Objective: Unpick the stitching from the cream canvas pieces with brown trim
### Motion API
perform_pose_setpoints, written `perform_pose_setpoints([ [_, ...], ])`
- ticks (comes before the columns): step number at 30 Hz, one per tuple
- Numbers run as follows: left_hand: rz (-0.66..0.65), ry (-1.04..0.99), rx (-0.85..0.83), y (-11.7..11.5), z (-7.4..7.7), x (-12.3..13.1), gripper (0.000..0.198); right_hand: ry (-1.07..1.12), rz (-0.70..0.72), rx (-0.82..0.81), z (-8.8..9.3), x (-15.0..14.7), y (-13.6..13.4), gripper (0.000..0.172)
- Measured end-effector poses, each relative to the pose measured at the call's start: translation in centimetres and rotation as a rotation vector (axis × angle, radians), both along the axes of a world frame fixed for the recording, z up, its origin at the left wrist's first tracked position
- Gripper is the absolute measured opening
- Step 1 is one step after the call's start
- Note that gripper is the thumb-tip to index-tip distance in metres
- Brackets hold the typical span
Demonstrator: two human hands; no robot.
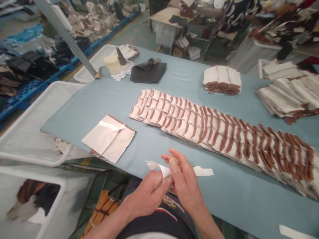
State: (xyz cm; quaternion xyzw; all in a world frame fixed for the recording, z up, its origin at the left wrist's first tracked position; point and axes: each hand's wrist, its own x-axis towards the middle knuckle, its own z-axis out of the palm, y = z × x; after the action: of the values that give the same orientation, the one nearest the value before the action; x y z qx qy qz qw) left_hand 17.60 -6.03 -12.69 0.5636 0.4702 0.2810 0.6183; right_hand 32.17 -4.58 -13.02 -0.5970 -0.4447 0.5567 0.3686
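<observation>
Both my hands meet at the near edge of the blue-grey table (174, 76). My left hand (147, 194) pinches a thin white strip (161, 169) that curls up to the left. My right hand (183, 181) is closed on the same strip, whose other end (203, 171) lies flat on the table. A long fanned row of brown-edged beige leather pieces (224, 132) runs across the table just beyond my hands. Two flat beige sheets (109, 137) with a white strip on top lie to the left.
A stack of beige pieces (221, 79) and larger piles (289, 93) sit at the far right. A black cloth (148, 71) lies at the far side. White bins (32, 132) stand left of the table. Another white strip (294, 232) lies at the near right.
</observation>
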Motion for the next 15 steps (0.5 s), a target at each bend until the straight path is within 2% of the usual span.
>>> perform_pose_setpoints([
  [4,0.023,-0.249,-0.164,0.6,0.6,-2.6,0.05,-0.01,0.15,-0.153,-1.3,0.0,-0.3,0.071],
  [7,-0.01,-0.303,-0.211,0.9,0.3,-4.7,0.051,0.078,0.243,-0.19,-1.3,-2.4,-0.4,0.066],
  [11,0.037,-0.139,-0.121,1.1,-0.4,-7.5,0.055,0.189,0.136,-0.086,-0.4,-7.6,0.5,0.055],
  [15,-0.017,-0.064,-0.056,1.3,-0.8,-10.0,0.055,0.182,0.014,-0.041,0.5,-11.3,1.4,0.048],
])
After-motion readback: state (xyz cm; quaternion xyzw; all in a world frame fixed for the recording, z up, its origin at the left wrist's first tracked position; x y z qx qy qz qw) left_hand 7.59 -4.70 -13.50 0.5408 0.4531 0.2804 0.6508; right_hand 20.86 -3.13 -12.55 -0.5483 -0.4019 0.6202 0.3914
